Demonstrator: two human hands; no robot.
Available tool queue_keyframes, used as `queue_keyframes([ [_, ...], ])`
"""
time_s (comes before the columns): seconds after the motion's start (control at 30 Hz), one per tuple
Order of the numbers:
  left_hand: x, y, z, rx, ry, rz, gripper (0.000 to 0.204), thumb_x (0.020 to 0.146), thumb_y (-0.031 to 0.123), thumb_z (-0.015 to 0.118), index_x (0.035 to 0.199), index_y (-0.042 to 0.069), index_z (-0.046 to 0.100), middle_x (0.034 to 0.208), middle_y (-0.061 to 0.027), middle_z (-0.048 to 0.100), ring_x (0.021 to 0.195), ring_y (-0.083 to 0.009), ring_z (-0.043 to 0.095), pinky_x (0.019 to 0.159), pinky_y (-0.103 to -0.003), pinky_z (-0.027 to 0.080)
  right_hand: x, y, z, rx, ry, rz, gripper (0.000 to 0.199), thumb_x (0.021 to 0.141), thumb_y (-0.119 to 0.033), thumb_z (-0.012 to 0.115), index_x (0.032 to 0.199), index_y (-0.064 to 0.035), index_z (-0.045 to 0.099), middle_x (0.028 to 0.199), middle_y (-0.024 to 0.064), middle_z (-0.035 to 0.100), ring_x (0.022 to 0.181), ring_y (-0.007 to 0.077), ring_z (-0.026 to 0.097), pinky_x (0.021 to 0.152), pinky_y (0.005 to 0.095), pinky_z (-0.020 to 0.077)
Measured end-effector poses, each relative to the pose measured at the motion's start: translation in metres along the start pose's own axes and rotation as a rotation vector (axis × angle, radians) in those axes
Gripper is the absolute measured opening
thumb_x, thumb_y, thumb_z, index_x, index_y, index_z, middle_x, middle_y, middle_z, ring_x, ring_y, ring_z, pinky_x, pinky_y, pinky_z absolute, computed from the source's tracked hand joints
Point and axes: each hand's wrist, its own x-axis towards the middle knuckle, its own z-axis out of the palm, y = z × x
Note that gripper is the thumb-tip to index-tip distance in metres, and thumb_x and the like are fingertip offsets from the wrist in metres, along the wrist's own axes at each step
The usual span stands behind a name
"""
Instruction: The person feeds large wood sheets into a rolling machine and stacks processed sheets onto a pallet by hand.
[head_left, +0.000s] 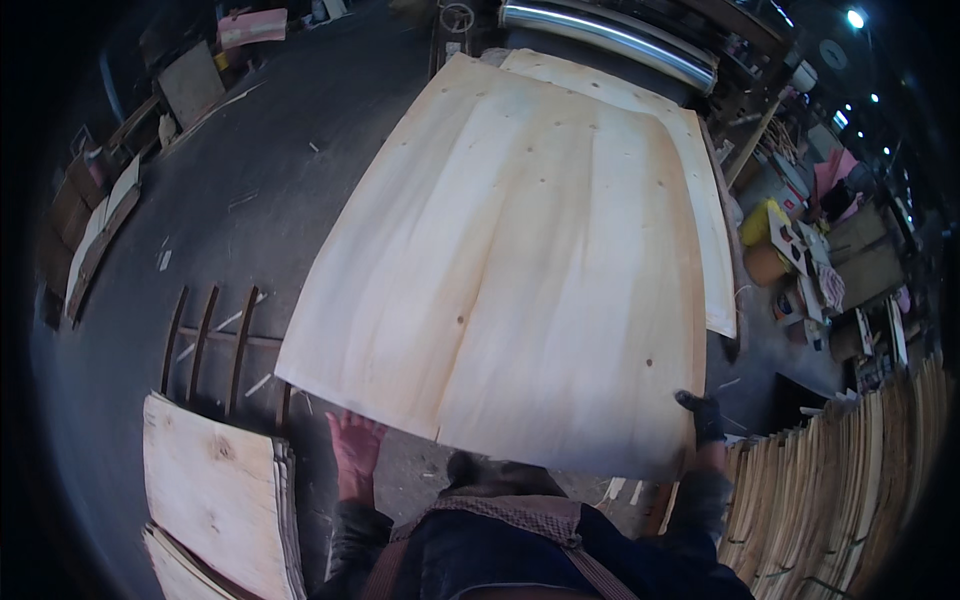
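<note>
A large pale wood veneer sheet (540, 260), streaked and knotted, spreads before me with its near edge toward my body. My left hand (355, 445), bare and palm up, has its fingers spread at the sheet's near left edge; whether the fingertips touch its underside I cannot tell. At the near right corner my right hand (705, 415), in a dark glove, pinches the sheet's edge with the thumb on top. Another veneer sheet (715, 250) shows beneath it, along the right and far edges.
A machine with a shiny metal roller (610, 45) stands at the far end. Stacked veneer sheets (220, 470) lie at the lower left, beside a slatted rack (205, 340). Upright veneers (840, 490) are packed at the lower right. Buckets and clutter (770, 245) stand further right.
</note>
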Motion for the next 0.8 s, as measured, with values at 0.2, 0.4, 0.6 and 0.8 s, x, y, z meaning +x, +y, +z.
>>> queue_keyframes([
  [0.2,0.034,-0.024,0.023,0.167,0.27,0.056,0.044,0.086,0.022,0.046,0.125,0.004,0.033,0.124,-0.0116,0.042,0.113,-0.0288,0.041,0.096,-0.046,0.031,-0.032,-0.043,0.02,-0.579,0.068,-0.065,0.035,0.074,-0.019,0.062,0.098,0.0074,0.057,0.085,0.0161,0.062,0.077,0.0207,0.06,0.073,0.028,0.0464],
  [0.4,0.085,-0.085,0.126,0.39,0.11,0.16,0.049,0.084,0.025,0.05,0.125,0.003,0.032,0.122,-0.0122,0.043,0.111,-0.0289,0.043,0.095,-0.046,0.033,0.031,-0.103,-0.002,-0.405,0.138,-0.151,0.034,0.073,-0.021,0.063,0.095,0.0058,0.059,0.083,0.0139,0.062,0.072,0.02,0.059,0.069,0.0286,0.0461],
  [0.6,0.242,-0.167,0.183,0.325,0.035,0.162,0.042,0.087,0.021,0.045,0.123,0.001,0.034,0.119,-0.0132,0.045,0.109,-0.0289,0.044,0.094,-0.044,0.035,0.177,-0.197,-0.009,-0.446,0.178,-0.189,0.034,0.072,-0.023,0.065,0.092,0.0043,0.061,0.08,0.0117,0.063,0.068,0.0193,0.059,0.065,0.0291,0.0457],
  [0.8,0.297,-0.221,0.211,0.188,0.109,0.064,0.039,0.087,0.026,0.046,0.115,-0.001,0.041,0.111,-0.0153,0.051,0.099,-0.0285,0.053,0.085,-0.043,0.043,0.361,-0.119,-0.095,-0.831,0.125,-0.276,0.031,0.072,-0.03,0.063,0.083,-0.0016,0.064,0.08,0.0131,0.062,0.071,0.0189,0.056,0.064,0.0319,0.0462],
])
